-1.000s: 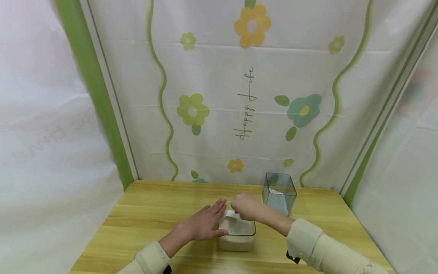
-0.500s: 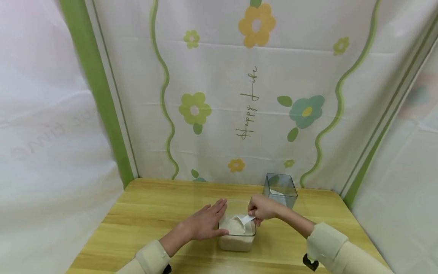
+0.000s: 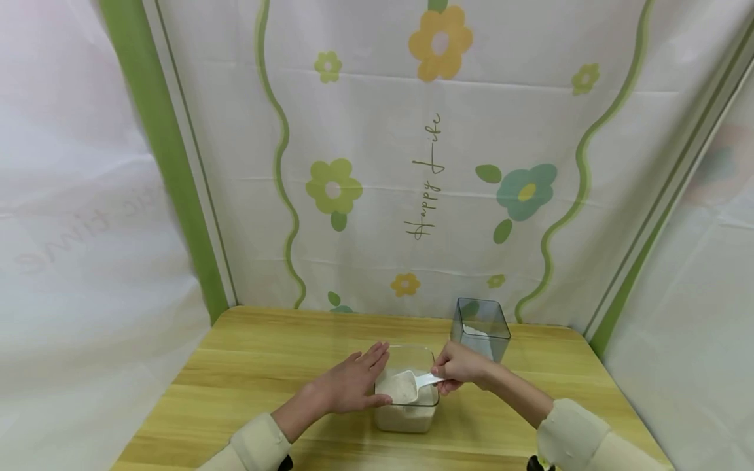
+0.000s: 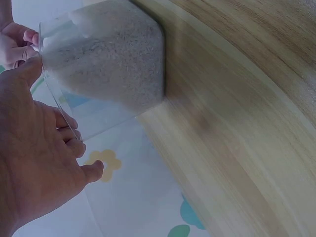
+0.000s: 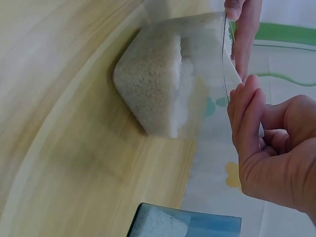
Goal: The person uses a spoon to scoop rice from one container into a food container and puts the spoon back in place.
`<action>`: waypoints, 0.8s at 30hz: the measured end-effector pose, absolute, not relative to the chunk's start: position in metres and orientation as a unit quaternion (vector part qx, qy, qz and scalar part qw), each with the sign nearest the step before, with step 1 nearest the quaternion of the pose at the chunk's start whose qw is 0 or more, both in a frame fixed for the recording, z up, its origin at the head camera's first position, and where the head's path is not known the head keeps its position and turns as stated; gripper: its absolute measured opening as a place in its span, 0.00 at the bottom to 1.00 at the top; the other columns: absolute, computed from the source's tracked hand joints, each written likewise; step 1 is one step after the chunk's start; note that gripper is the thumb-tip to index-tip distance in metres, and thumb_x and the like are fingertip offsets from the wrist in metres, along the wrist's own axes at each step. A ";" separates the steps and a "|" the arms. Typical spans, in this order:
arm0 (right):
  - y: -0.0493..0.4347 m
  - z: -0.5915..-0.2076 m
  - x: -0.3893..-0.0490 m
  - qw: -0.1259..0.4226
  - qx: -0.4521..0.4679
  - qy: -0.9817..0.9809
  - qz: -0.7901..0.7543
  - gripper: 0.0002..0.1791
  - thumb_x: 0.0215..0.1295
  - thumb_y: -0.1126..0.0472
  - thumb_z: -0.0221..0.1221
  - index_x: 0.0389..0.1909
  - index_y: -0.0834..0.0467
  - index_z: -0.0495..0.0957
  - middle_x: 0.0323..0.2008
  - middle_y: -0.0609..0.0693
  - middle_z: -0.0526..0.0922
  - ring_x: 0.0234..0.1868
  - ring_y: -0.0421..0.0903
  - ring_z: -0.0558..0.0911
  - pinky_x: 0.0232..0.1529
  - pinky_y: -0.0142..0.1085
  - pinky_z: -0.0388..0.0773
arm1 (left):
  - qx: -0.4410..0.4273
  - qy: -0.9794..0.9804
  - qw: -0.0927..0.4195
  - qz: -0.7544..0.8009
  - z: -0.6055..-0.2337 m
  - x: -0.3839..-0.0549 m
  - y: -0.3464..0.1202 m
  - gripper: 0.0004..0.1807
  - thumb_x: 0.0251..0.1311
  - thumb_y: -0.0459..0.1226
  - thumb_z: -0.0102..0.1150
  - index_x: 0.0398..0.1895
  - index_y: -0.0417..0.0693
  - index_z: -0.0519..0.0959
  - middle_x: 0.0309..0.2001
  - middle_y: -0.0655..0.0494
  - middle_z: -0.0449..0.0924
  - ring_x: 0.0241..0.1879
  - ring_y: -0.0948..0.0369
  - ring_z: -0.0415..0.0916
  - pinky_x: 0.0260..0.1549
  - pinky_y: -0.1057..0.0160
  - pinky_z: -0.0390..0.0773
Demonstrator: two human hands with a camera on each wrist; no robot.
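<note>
A clear square container [image 3: 408, 418] stands on the table, partly filled with what looks like white rice. In the head view my left hand [image 3: 352, 386] rests along its left rim, fingers and thumb stretched out. My right hand [image 3: 462, 366] grips the handle of a white scoop [image 3: 425, 380], whose bowl, heaped with rice, is at the container's mouth. From the left wrist, the left hand [image 4: 44, 148] is seen touching the rim. Fingers of the right hand [image 5: 276, 143] curl round the handle, hiding most of it in the right wrist view.
A blue-grey transparent box [image 3: 482, 314] with white contents stands behind and right of the container, near the table's back edge. The wooden table [image 3: 265, 353] meets a flower-printed curtain [image 3: 365, 131], with more curtain on both sides.
The right hand has moved right and slightly toward me. The scoop, first down in the container, has come up and levelled with a heap of rice. The left hand stays at the rim.
</note>
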State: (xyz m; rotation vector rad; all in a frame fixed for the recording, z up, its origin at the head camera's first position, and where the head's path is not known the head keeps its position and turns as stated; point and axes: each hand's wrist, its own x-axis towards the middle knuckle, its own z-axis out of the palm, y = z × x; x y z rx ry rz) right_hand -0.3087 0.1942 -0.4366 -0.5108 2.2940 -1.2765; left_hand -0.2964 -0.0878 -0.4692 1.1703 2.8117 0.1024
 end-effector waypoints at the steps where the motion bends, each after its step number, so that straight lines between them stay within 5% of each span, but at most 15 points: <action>1: 0.196 -0.437 -0.308 0.231 -0.182 0.834 -0.467 0.14 0.69 0.71 0.54 0.27 0.73 0.84 0.16 0.50 0.83 0.17 0.34 0.80 0.22 0.24 0.77 | 0.384 0.921 0.046 0.033 -0.469 -0.296 -0.088 0.51 0.69 0.69 0.33 0.80 0.42 0.47 0.81 0.50 0.39 0.81 0.55 0.40 0.73 0.45 0.60; 10: 0.214 -0.449 -0.299 0.265 -0.132 0.790 -0.536 0.15 0.74 0.69 0.50 0.40 0.79 0.80 0.21 0.48 0.82 0.21 0.33 0.80 0.23 0.21 0.76 | 0.384 0.921 0.051 0.039 -0.470 -0.296 -0.089 0.50 0.69 0.69 0.34 0.80 0.42 0.46 0.82 0.50 0.37 0.81 0.55 0.39 0.73 0.44 0.59; 24: 0.230 -0.465 -0.298 0.267 -0.116 0.735 -0.612 0.14 0.71 0.72 0.48 0.43 0.81 0.77 0.23 0.47 0.82 0.24 0.33 0.81 0.26 0.21 0.77 | 0.382 0.921 0.053 0.049 -0.469 -0.296 -0.087 0.49 0.70 0.66 0.39 0.81 0.43 0.46 0.82 0.51 0.38 0.81 0.55 0.39 0.73 0.44 0.59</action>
